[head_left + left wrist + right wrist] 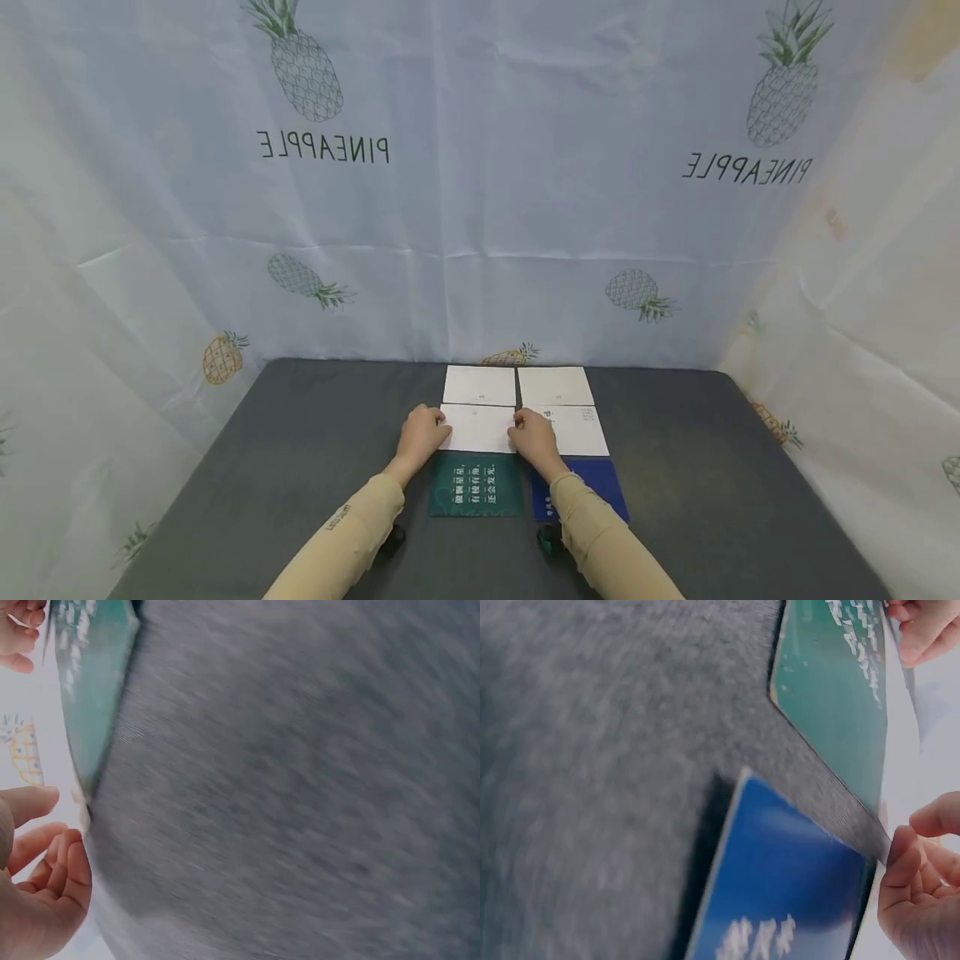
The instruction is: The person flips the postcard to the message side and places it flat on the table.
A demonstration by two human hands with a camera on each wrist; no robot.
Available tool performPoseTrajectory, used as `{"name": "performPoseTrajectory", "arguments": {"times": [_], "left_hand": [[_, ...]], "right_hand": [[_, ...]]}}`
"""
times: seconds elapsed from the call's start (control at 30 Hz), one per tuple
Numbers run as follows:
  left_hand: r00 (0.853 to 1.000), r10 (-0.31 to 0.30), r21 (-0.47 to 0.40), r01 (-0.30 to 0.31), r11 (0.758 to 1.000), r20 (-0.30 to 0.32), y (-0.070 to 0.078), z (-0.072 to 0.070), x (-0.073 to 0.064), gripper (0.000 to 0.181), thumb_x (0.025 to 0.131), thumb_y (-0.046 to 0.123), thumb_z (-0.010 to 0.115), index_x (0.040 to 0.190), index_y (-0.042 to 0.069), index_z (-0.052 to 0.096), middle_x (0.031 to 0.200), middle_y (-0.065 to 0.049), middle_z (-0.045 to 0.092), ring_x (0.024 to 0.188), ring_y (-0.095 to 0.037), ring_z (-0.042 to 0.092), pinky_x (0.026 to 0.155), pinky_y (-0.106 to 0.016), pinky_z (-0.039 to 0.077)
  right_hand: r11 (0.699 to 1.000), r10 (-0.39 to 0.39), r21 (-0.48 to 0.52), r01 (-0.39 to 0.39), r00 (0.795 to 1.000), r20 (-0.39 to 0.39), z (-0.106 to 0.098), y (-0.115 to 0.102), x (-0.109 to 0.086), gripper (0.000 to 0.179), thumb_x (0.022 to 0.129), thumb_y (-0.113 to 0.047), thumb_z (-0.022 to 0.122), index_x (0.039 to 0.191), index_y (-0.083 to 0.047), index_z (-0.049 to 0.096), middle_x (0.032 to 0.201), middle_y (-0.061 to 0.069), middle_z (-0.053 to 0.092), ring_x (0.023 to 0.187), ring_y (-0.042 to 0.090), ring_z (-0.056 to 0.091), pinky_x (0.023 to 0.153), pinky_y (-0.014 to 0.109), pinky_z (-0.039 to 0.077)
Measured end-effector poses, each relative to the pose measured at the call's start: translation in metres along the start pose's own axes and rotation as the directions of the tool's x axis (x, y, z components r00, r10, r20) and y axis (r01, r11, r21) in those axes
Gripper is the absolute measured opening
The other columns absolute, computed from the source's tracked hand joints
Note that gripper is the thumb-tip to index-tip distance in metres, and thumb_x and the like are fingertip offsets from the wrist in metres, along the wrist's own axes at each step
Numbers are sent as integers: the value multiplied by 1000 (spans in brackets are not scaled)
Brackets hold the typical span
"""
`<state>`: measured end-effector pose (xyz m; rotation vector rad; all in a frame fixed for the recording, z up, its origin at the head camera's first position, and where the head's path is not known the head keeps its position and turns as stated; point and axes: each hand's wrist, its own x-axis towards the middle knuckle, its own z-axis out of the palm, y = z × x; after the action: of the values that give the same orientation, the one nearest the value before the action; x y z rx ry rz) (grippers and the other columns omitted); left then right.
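A white postcard [477, 428] lies in the middle row of a small grid of cards, on the left side. My left hand [422, 432] grips its left edge, thumb and fingers curled at the border. At the opposite edge my right hand [536, 437] holds the same card and overlaps the neighbouring white postcard [583, 432] with small print. Directly below is a green postcard [476, 485] with white lettering. A blue postcard [596, 482] sits to its right, partly hidden by my right forearm.
Two more white cards, a left one [480, 385] and a right one [556, 386], form the back row at the far edge of the dark grey table [322, 467]. Behind hangs a white curtain [517, 183] printed with pineapples, which also closes off both sides.
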<state>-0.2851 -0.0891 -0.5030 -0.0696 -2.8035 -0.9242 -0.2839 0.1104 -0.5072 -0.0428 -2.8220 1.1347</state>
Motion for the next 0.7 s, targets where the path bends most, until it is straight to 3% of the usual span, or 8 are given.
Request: {"name": "performPoseTrajectory", "arguments": {"times": [0.13,0.27,0.4,0.6,0.7], "left_hand": [[1000,1,-3,-1,1000,8,17,-1,2,21,78,15,69,92,-1,71,81,-11,65,67,-19,56,63,-36,48],[999,16,-56,-14,998,36,39,0,4,27,81,22,68,98,2,70,76,-8,68,58,-13,54,55,-31,46],[994,65,-133,-54,990,82,61,12,3,30,84,26,66,103,3,68,80,-8,70,61,-14,58,56,-30,46],[968,172,-276,-117,954,182,87,35,-1,32,87,21,62,108,-4,63,96,-17,68,82,-26,64,69,-37,50],[963,162,-297,-94,950,214,95,45,-4,25,87,17,61,97,-6,62,82,-15,65,67,-21,57,59,-31,45]], "right_hand": [[995,35,98,-33,999,-18,-16,3,-1,30,81,-9,57,108,2,64,80,11,64,58,13,50,51,24,38],[993,59,109,-53,997,-48,-39,10,3,31,84,-12,55,112,0,63,86,13,66,62,15,52,53,24,39],[995,71,74,-65,994,-85,-61,25,4,33,84,-12,53,112,1,63,91,16,66,68,20,56,56,26,39],[993,112,-23,-116,985,-132,-79,55,3,36,82,-11,54,112,7,61,93,20,63,79,29,57,67,36,45],[989,132,-48,-139,983,-124,-82,67,-1,42,79,-10,53,115,11,57,101,28,62,89,37,58,77,46,46]]}}
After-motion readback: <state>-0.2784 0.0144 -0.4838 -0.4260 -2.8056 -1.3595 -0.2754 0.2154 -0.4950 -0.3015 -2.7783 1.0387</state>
